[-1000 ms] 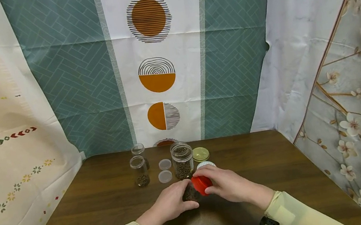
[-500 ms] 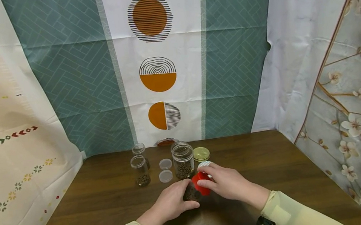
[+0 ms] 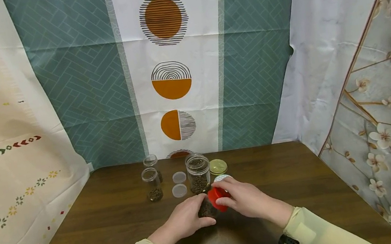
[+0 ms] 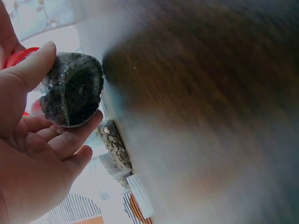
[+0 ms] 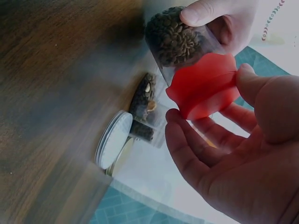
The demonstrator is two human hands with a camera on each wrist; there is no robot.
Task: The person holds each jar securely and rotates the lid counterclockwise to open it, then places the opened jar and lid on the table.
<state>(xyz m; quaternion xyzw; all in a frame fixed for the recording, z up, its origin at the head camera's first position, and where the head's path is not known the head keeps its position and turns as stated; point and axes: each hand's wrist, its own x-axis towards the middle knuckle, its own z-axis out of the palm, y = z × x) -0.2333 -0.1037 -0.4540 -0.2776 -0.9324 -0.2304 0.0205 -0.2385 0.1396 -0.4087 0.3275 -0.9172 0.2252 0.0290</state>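
My left hand (image 3: 186, 218) grips a clear jar (image 3: 206, 210) of brown pellets low over the table. In the left wrist view, the dark jar base (image 4: 84, 91) shows between thumb and fingers. The jar leans, with its mouth towards my right hand (image 3: 244, 198). At that mouth sits a red wavy-edged lid (image 5: 205, 84), which my right hand pinches between thumb and fingertips. The pellets (image 5: 173, 39) lie towards the jar's base. Whether the lid sits tightly on the rim, I cannot tell.
Behind my hands stands a larger pellet-filled jar (image 3: 198, 177). Two slim jars (image 3: 151, 185) (image 3: 150, 161) stand to its left. Two clear flat lids (image 3: 180, 190) (image 3: 179, 177) lie between. A gold lid (image 3: 218, 166) and a white lid (image 5: 114, 140) lie at right, near the curtain wall.
My right hand's thumb has moved up along the red lid, and the lid has turned slightly. My left hand and the jar have stayed nearly still.
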